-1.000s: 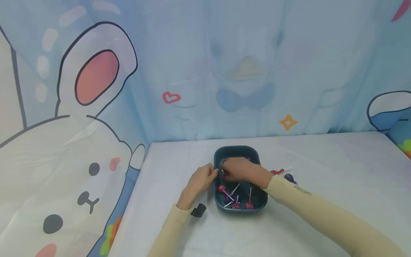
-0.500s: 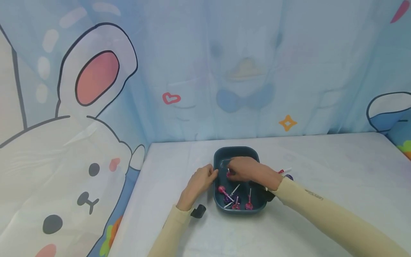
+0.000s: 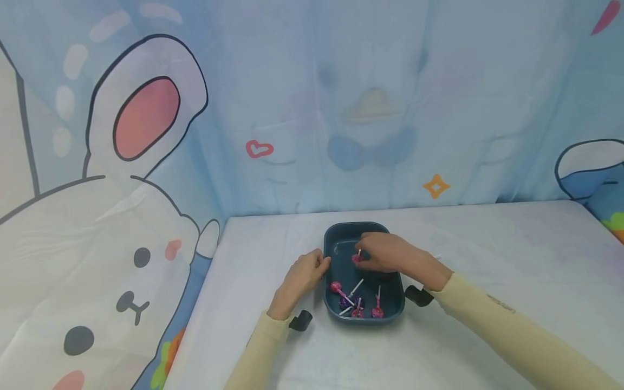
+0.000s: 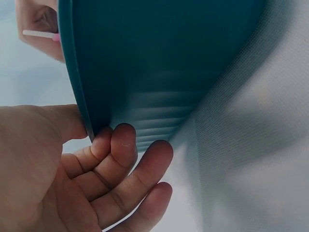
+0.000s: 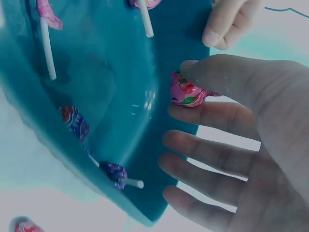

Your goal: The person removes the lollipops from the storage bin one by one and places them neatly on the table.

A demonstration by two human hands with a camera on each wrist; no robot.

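R hand (image 3: pixel 390 253) has a tight pinch on a round lollipop in shiny pink wrap w/ a white stick (image 3: pixel 357 258). In the R wrist view, thumb & pointer finger squeeze the pink ball, & the other 3 fingers are spread out, almost straight. This lolly is over a deep blue-green plastic box w/ round corners (image 3: pixel 341 254), nearer the far end; can't tell how high up.

L hand (image 3: pixel 304 273) grips the L side of the box: thumb goes over the rim, fingertips are on the outside wall. Thumb tip is hidden behind the rim.

At the near end of the box, a pink lolly w/ a pink-wrapped neck (image 3: pixel 336 287) leans by some dark purple lollies (image 3: pixel 345 303), sticks crossed. Next to them is a red-pink lolly (image 3: pixel 357 312), & a bit apart, near the R corner, another pink lolly w/ its stick pointing away (image 3: pixel 377 312). R wrist view also shows a purple lolly w/ a white stick (image 5: pixel 116 174) by the box wall, & a red-&-blue one (image 5: pixel 75 123), part hidden.

Box sits on a white cloth table (image 3: pixel 278 238). Past the R wrist, a bit of white stick (image 3: pixel 437 256) pokes out. Long cream sleeves (image 3: pixel 487 309), small black block (image 3: pixel 300 320) at L wrist. Behind: a pale blue cloth w/ cartoons (image 3: pixel 292 70).
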